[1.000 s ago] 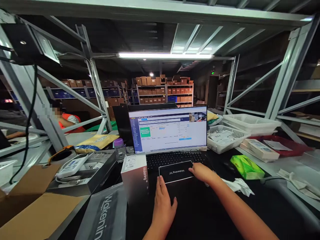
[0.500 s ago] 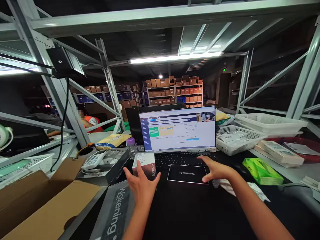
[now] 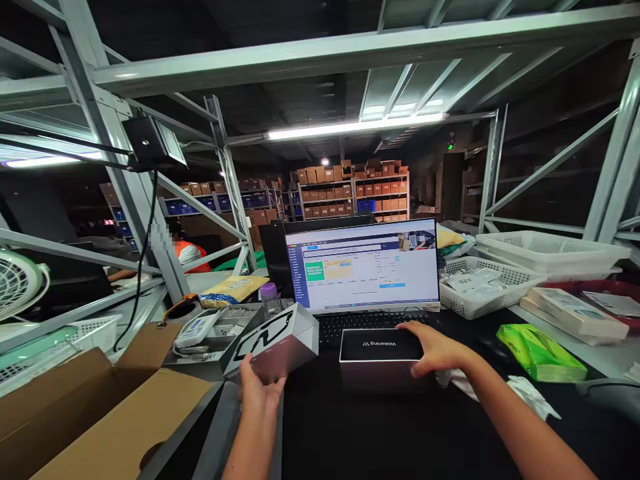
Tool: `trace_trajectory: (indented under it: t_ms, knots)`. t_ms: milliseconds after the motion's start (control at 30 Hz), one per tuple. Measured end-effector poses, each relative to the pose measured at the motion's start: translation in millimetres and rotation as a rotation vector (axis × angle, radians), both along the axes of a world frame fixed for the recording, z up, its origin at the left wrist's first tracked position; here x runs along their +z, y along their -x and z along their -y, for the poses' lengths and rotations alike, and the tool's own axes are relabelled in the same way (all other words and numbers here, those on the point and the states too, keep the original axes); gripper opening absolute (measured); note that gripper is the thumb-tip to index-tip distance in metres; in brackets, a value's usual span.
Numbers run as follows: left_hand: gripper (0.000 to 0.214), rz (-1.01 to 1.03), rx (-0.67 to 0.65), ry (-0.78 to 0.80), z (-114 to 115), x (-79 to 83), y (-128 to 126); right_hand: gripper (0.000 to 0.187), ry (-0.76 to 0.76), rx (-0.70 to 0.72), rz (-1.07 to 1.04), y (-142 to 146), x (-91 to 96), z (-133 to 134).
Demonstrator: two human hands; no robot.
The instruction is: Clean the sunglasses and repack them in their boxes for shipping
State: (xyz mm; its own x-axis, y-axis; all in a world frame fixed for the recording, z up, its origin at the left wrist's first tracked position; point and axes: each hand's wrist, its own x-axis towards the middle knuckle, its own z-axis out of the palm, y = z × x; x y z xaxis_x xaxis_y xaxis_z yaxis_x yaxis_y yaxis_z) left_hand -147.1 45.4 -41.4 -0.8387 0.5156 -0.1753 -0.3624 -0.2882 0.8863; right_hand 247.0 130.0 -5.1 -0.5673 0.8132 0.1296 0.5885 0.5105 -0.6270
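Observation:
My left hand [image 3: 260,390] grips a grey and white product box [image 3: 274,341] from below and holds it tilted above the table's left side. My right hand [image 3: 433,348] rests with fingers curled on the right end of a black Wakening box [image 3: 381,350], which lies in front of the open laptop [image 3: 364,267]. The laptop screen shows a software page with a green field.
An open cardboard carton [image 3: 85,413] stands at the near left, with an open grey box of accessories [image 3: 215,330] behind it. White baskets [image 3: 545,250], flat cartons and a green packet [image 3: 540,352] lie at the right. A person in orange sits beyond the steel rack [image 3: 125,167].
My left hand has left the table, reached left to the upright grey box and lifted it, tilted. My right hand stayed on the black box. The view has swung left.

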Motion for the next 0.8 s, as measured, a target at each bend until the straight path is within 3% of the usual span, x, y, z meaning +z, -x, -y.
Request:
trace_trajectory:
  t_ms: [100,233,500,800]
  knots:
    - [0.034,0.128,-0.045,0.008,-0.8,0.7,-6.9,0.093,-0.09,0.014,-0.157,-8.5,17.3,6.2]
    - [0.041,0.151,-0.044,-0.02,-1.0,-0.1,-25.8,0.095,-0.196,0.005,-0.287,-6.5,29.1,18.5]
    - [0.051,0.122,-0.031,-0.058,3.4,0.9,-59.0,0.099,-0.094,0.011,-0.034,-2.7,26.1,26.4]
    - [0.063,0.031,-0.063,-0.04,4.7,-8.0,-83.0,0.105,-0.089,-0.009,0.031,-11.7,27.0,28.4]
